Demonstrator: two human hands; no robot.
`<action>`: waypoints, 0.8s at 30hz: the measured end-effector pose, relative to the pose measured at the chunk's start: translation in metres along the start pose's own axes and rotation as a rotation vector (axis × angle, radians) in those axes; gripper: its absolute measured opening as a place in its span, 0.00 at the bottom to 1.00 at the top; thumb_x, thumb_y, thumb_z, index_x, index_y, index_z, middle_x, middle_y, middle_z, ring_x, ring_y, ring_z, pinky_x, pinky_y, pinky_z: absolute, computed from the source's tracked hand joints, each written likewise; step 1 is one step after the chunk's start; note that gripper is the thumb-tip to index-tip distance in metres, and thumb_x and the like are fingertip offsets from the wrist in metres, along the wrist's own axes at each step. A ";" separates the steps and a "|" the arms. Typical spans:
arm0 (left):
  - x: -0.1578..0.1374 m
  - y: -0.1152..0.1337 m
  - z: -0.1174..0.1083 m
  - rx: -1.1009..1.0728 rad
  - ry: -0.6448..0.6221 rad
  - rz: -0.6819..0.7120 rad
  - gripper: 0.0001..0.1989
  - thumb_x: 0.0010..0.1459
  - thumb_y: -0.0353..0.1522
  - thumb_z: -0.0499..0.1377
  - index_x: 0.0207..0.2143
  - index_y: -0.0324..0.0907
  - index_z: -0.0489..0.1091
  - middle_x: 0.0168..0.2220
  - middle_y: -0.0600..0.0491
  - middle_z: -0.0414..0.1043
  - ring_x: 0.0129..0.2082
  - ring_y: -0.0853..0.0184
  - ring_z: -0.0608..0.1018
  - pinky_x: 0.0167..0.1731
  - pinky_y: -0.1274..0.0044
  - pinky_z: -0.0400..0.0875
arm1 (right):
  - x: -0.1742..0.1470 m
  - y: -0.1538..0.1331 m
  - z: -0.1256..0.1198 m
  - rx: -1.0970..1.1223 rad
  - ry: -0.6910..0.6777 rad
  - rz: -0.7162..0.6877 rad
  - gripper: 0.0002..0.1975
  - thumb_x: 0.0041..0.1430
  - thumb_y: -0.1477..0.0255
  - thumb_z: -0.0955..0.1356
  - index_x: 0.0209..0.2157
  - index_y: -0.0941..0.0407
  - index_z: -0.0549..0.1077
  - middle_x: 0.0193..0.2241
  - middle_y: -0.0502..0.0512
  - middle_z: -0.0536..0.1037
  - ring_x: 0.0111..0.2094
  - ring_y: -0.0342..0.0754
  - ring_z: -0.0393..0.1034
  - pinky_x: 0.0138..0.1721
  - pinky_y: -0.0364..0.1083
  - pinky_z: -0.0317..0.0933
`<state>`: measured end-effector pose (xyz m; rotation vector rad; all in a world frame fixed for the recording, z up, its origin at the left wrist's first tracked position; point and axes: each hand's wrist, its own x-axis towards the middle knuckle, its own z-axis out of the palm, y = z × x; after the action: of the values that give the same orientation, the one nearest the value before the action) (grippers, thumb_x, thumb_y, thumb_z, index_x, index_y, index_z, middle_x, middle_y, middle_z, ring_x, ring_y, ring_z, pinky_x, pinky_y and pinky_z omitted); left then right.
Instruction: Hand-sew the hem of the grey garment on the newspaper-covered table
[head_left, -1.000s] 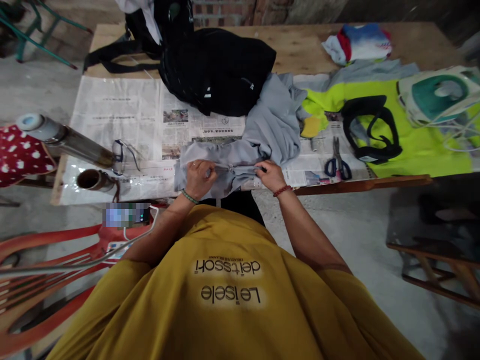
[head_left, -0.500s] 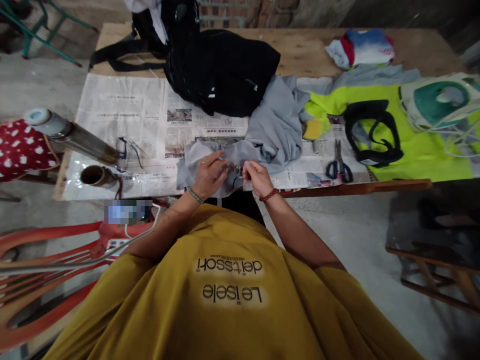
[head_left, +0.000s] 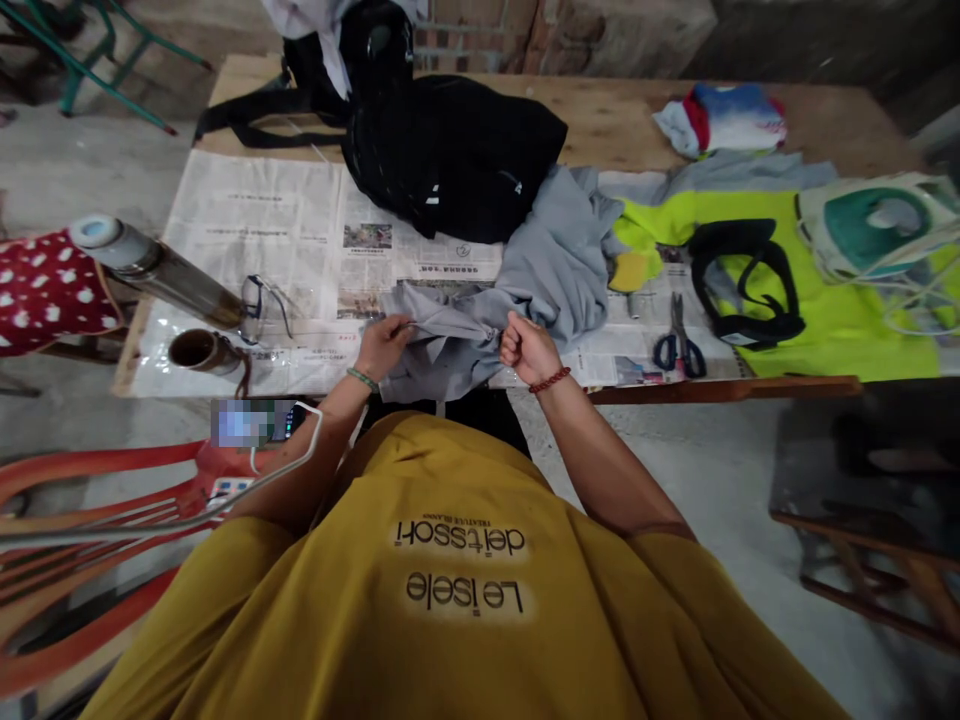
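Note:
A crumpled grey garment [head_left: 559, 245] lies across the newspaper near the table's front edge, part of it stretched between my hands. My left hand [head_left: 382, 347] is closed on the garment's left end, fingers pinching the cloth. At the other side my right hand [head_left: 531, 350] is curled into a loose fist against the bunched cloth, with its fingertips gripping there; whether anything small is also in them is hidden. Dark-handled scissors [head_left: 679, 352] lie right of my right hand, points away from me.
A black backpack [head_left: 450, 150] lies behind the garment. Rightward are a black strap loop [head_left: 742, 285], a yellow-green garment [head_left: 855, 340], a steam iron [head_left: 870, 225] and folded clothes [head_left: 724, 118]. Leftward stand a flask [head_left: 150, 270], eyeglasses [head_left: 262, 305] and a brown cup [head_left: 196, 352]. A red chair [head_left: 142, 460] is below.
My hands were close together over the cloth; now they are farther apart, the left one moved left. The left fingers have closed on the garment, and the cloth between is drawn straighter.

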<state>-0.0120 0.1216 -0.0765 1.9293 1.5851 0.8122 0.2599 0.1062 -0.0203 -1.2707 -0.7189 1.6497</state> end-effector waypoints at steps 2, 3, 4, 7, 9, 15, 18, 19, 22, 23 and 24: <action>0.004 -0.003 0.002 -0.010 0.011 -0.038 0.11 0.65 0.34 0.55 0.41 0.42 0.76 0.33 0.53 0.78 0.34 0.66 0.78 0.38 0.75 0.75 | 0.003 0.002 -0.002 0.023 0.004 0.019 0.34 0.56 0.47 0.73 0.20 0.52 0.50 0.11 0.41 0.54 0.11 0.36 0.48 0.13 0.40 0.46; 0.005 -0.003 0.005 -0.005 0.017 -0.053 0.10 0.65 0.34 0.55 0.41 0.42 0.76 0.33 0.52 0.79 0.34 0.66 0.78 0.38 0.75 0.74 | 0.005 0.003 -0.003 0.036 0.005 0.026 0.34 0.56 0.47 0.72 0.20 0.52 0.49 0.11 0.40 0.52 0.11 0.36 0.47 0.13 0.40 0.46; 0.004 -0.004 0.008 0.005 0.023 -0.065 0.10 0.64 0.34 0.55 0.41 0.42 0.76 0.34 0.51 0.79 0.35 0.65 0.79 0.39 0.74 0.74 | 0.007 0.005 -0.005 0.050 0.007 0.032 0.35 0.56 0.46 0.72 0.20 0.52 0.48 0.11 0.40 0.51 0.11 0.36 0.46 0.13 0.40 0.46; 0.000 -0.006 0.021 0.054 0.057 -0.075 0.11 0.65 0.34 0.55 0.43 0.41 0.75 0.39 0.48 0.80 0.40 0.62 0.80 0.45 0.72 0.74 | 0.010 0.007 -0.014 0.111 0.038 0.055 0.35 0.58 0.47 0.71 0.19 0.52 0.47 0.11 0.40 0.48 0.12 0.36 0.44 0.14 0.41 0.46; -0.002 -0.009 0.027 0.084 0.079 -0.058 0.12 0.66 0.36 0.54 0.44 0.41 0.74 0.40 0.47 0.80 0.43 0.61 0.81 0.47 0.72 0.73 | 0.008 0.006 -0.024 0.169 0.081 0.059 0.34 0.59 0.51 0.71 0.19 0.52 0.46 0.11 0.41 0.49 0.12 0.37 0.44 0.14 0.41 0.46; -0.003 -0.013 0.028 0.147 0.047 -0.049 0.14 0.70 0.37 0.51 0.46 0.41 0.73 0.45 0.44 0.80 0.47 0.59 0.81 0.50 0.71 0.72 | -0.015 -0.008 -0.082 0.227 0.220 -0.092 0.33 0.61 0.54 0.69 0.19 0.54 0.44 0.12 0.42 0.47 0.13 0.37 0.42 0.15 0.41 0.47; -0.002 -0.011 0.026 0.173 0.053 -0.054 0.13 0.69 0.36 0.52 0.45 0.40 0.74 0.44 0.43 0.80 0.46 0.58 0.81 0.48 0.70 0.72 | -0.041 -0.012 -0.131 0.181 0.356 -0.234 0.33 0.62 0.55 0.70 0.19 0.54 0.45 0.13 0.41 0.44 0.14 0.36 0.38 0.15 0.40 0.45; -0.002 -0.011 0.025 0.175 0.053 -0.050 0.13 0.69 0.35 0.52 0.45 0.40 0.74 0.43 0.43 0.80 0.46 0.58 0.81 0.47 0.70 0.73 | -0.054 -0.009 -0.148 0.130 0.395 -0.252 0.32 0.62 0.56 0.70 0.18 0.54 0.46 0.12 0.41 0.43 0.14 0.36 0.36 0.15 0.41 0.44; -0.003 -0.013 0.025 0.174 0.045 -0.040 0.14 0.69 0.36 0.51 0.45 0.41 0.74 0.43 0.44 0.80 0.47 0.58 0.81 0.48 0.70 0.72 | -0.103 0.018 -0.194 -0.085 0.418 -0.147 0.31 0.60 0.55 0.71 0.18 0.52 0.48 0.11 0.40 0.43 0.13 0.37 0.36 0.13 0.42 0.45; -0.003 -0.014 0.026 0.176 0.039 -0.037 0.14 0.69 0.36 0.51 0.46 0.41 0.74 0.44 0.45 0.80 0.47 0.59 0.80 0.48 0.70 0.72 | -0.123 0.033 -0.205 -0.190 0.394 -0.087 0.31 0.58 0.54 0.71 0.17 0.51 0.49 0.11 0.41 0.46 0.12 0.38 0.39 0.13 0.41 0.48; -0.004 -0.015 0.026 0.182 0.032 -0.036 0.15 0.70 0.37 0.51 0.47 0.41 0.74 0.45 0.45 0.80 0.48 0.59 0.80 0.50 0.70 0.71 | -0.142 0.048 -0.214 -0.315 0.366 -0.036 0.30 0.57 0.53 0.71 0.16 0.51 0.51 0.11 0.42 0.49 0.12 0.38 0.43 0.12 0.42 0.50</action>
<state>-0.0039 0.1203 -0.1052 2.0148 1.7611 0.7094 0.4570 -0.0590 -0.0652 -1.7168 -0.7858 1.2552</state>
